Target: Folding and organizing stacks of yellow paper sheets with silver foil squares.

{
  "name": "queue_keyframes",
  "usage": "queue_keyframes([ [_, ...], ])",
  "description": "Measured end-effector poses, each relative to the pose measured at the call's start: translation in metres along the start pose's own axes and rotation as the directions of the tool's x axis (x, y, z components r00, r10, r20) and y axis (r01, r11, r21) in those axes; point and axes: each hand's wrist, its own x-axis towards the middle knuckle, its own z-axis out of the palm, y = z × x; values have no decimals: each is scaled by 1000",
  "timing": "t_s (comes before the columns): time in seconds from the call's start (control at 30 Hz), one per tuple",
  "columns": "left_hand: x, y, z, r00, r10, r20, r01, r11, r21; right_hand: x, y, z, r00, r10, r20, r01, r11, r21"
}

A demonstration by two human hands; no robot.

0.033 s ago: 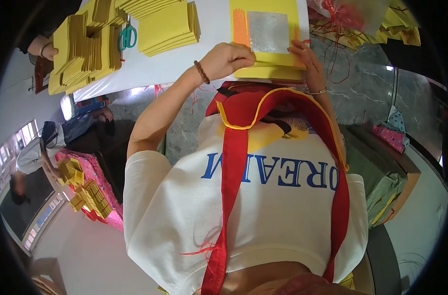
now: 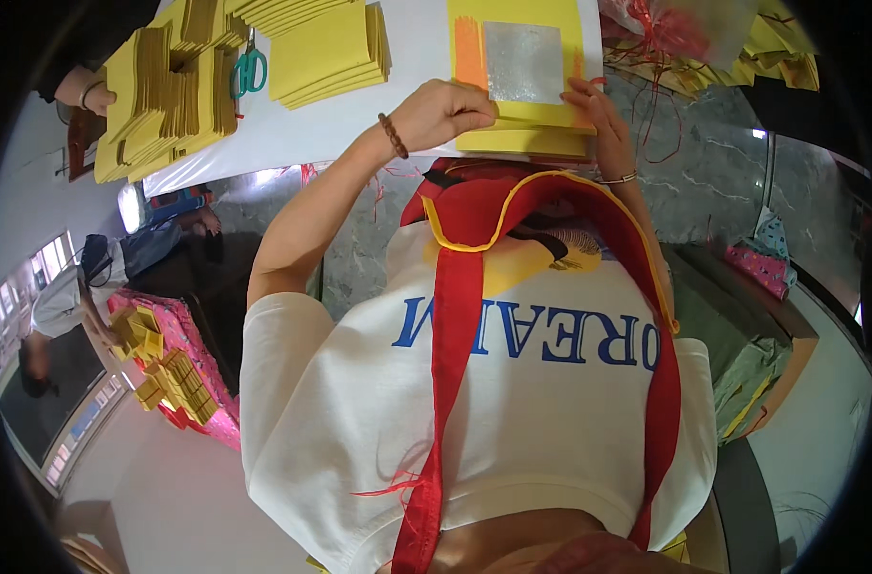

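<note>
In front of me on the white-covered table lies a yellow joss paper sheet [image 2: 541, 115] with a silver foil square [image 2: 523, 63] and orange bands. My left hand [image 2: 450, 110], a brown beaded bracelet at its wrist, is closed on the sheet's near left part, thumb and curled fingers together. Fingers extended, my right hand [image 2: 603, 117] rests along the right edge. More yellow paper [image 2: 524, 143] shows beneath, at the table's near edge. The undersides of my left fingers are hidden.
Stacks of folded yellow paper [image 2: 326, 53] and green-handled scissors [image 2: 250, 72] occupy the table's left. Another person's hand [image 2: 87, 94] touches a stack there. Red plastic and strings [image 2: 661, 29] lie at the right. Further left, a person sits by a pink-covered surface [image 2: 192, 349] holding yellow packets.
</note>
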Motion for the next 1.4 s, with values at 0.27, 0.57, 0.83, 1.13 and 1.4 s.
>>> queue_keyframes([
  [0.27, 19, -12, -16, 955, -172, 241, 226, 948, -223, 2, 3, -2, 999, 37, 12, -38, 997, 72],
  [0.57, 28, -17, -20, 941, -183, 285, 273, 908, -316, 2, 13, -6, 998, 23, 51, -29, 991, 129],
  [0.83, 18, -22, -18, 964, -140, 227, 199, 943, -267, 3, 12, -5, 976, -174, 127, 200, 953, -228],
  [1.13, -5, -15, -12, 983, 167, -74, -105, 850, 516, 4, 30, 1, 996, 80, -44, -72, 984, 162],
  [1.4, -19, 8, -7, 932, 337, -129, -150, 686, 712, 9, -29, -7, 800, -531, 278, 556, 484, -676],
])
